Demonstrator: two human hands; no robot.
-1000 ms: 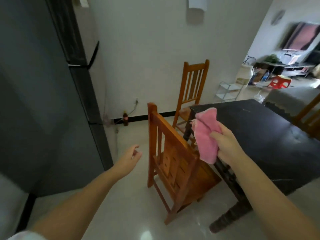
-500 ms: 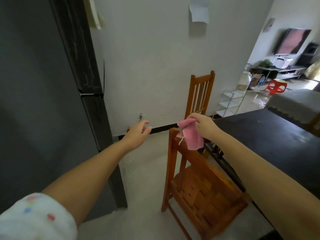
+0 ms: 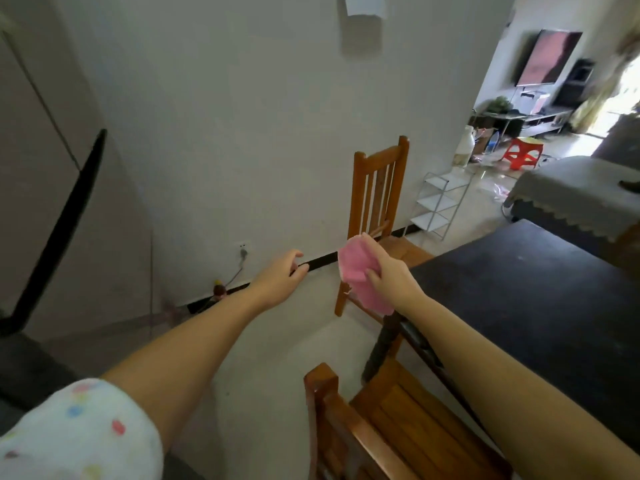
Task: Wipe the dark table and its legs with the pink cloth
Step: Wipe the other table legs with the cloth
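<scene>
The dark table (image 3: 540, 306) fills the right side, its near-left corner under my right wrist. One turned dark leg (image 3: 381, 344) drops from that corner to the floor. My right hand (image 3: 389, 277) grips the pink cloth (image 3: 360, 275), which hangs in the air just above and left of the table corner. My left hand (image 3: 280, 277) reaches out to the left of the cloth, fingers loosely curled and holding nothing, a short gap from the cloth.
A wooden chair (image 3: 377, 206) stands against the white wall beyond the table corner. A second wooden chair (image 3: 391, 431) is close below my right arm. A grey refrigerator (image 3: 41, 202) stands left. A white wire rack (image 3: 438, 202) and a cloth-covered sofa (image 3: 575, 192) lie beyond.
My view has moved forward past the near chair, which now sits low in the frame. My right hand with the cloth has lifted off the table edge; my left hand has come closer to it.
</scene>
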